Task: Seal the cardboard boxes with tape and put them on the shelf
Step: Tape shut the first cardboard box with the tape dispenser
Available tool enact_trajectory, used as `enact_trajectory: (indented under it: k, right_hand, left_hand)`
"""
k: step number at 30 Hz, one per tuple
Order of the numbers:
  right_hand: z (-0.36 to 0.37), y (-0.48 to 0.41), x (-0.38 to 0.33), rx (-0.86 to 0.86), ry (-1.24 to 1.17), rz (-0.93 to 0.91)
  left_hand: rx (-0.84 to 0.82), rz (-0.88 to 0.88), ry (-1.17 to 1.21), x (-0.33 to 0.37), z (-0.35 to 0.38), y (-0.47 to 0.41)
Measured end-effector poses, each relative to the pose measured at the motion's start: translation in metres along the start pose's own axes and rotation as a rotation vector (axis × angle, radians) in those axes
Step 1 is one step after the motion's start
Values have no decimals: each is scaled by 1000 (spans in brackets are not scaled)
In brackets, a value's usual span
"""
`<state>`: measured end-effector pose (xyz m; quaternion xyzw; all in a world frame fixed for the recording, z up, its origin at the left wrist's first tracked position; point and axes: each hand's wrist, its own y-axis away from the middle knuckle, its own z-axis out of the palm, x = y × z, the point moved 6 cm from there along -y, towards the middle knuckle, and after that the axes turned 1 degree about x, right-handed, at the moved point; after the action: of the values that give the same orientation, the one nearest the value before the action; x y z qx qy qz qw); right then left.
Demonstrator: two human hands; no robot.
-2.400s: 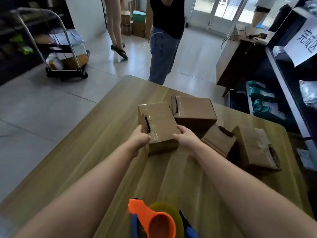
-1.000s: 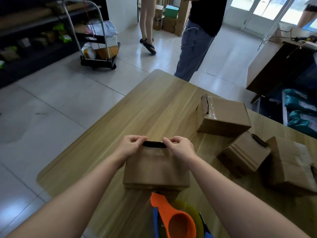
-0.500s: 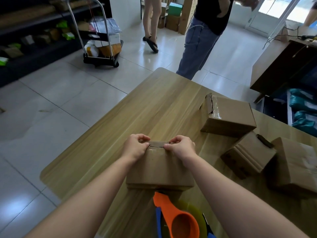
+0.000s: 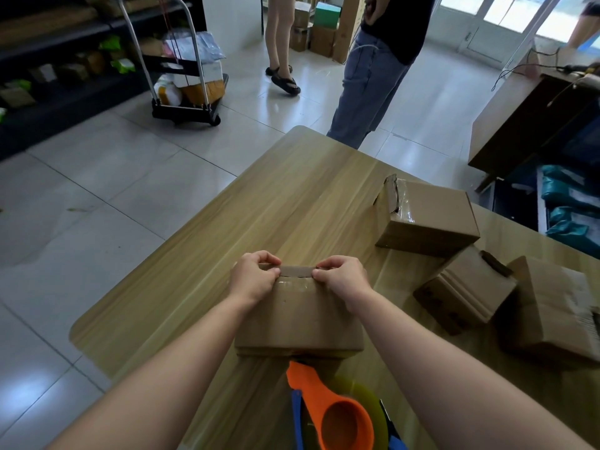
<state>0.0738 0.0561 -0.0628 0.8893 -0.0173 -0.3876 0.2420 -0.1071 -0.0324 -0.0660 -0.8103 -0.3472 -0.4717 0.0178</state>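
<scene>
Cardboard box (image 4: 300, 316) lies on worktop (image 4: 292, 203), far flap pinched by left hand (image 4: 253, 277) and right hand (image 4: 341, 279). Judged light, stiff-walled; best gripped by both sides.

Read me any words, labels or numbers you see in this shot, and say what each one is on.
No text can be read.
The pale patch on the far-right cardboard box is blurred, and any print on the parcels on the trolley is too small.

Head camera looks forward and down, near the table (image 4: 292, 196).
</scene>
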Motion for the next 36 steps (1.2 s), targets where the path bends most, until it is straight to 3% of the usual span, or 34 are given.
enact_trajectory:
  k: [7,18,33,36]
  right_hand:
    - [1,2,1,-25,-56,-44]
    - [1,4,-4,11,55,-61]
    - [3,3,-4,57,88,-35]
    - [0,9,-5,31,189,-81]
  left_hand:
    - [-8,40,23,-1,-1,2]
    - [34,28,-65,5,-1,3]
    - [-6,-5,38,2,-2,2]
    - [-18,-18,24,2,-4,3]
